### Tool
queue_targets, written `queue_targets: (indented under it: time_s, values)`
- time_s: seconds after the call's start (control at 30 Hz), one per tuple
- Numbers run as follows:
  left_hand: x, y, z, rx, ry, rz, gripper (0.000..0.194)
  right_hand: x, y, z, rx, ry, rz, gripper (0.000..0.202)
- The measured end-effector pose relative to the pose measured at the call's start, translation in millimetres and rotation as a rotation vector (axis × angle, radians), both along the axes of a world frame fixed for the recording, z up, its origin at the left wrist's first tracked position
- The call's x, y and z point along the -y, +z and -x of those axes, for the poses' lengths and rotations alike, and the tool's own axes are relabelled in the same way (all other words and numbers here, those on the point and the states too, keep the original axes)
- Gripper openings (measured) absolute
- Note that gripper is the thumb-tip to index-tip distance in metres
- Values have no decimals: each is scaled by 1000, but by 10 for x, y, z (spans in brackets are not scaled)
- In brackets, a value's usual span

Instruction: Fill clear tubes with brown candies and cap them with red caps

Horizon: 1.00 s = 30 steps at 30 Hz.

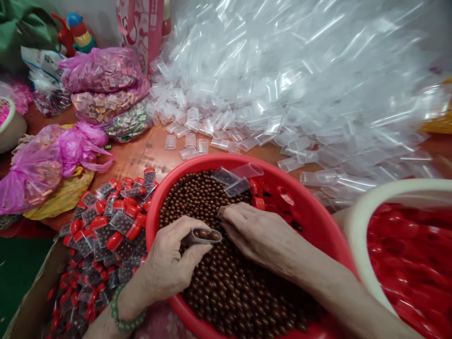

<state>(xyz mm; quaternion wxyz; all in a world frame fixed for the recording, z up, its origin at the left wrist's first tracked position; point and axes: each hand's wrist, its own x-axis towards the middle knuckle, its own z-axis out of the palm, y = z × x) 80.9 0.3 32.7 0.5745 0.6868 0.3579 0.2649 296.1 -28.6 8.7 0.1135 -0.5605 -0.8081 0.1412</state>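
My left hand, with a green bead bracelet at the wrist, is closed around a small clear plastic container. Its oval mouth faces right, and brown balls show inside. My right hand is low over the glossy brown balls that fill much of a red basin. Its fingers are bent together, and a dark curved edge shows at their tips; what they grip is mostly hidden. Just beyond this hand, a few clear containers lie on the balls, beside red caps in the basin.
A big heap of clear containers covers the back of the table. Filled, red-capped containers are piled left of the basin. At right stands a white tub of red caps. Pink bags of small pieces sit at back left.
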Motion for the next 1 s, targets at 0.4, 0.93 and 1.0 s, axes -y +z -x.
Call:
queue_targets:
  time_s: [0.4, 0.93, 1.0]
  values:
    - [-77, 9, 29, 72, -16, 201, 14, -117, -30, 27, -427, 71, 449, 22]
    - [-80, -104, 37, -39, 72, 172, 18, 371, 152, -569, -93, -429, 56, 17]
    - [-63, -83, 12, -30, 79, 202, 18, 364, 103, -520, -32, -376, 76, 18]
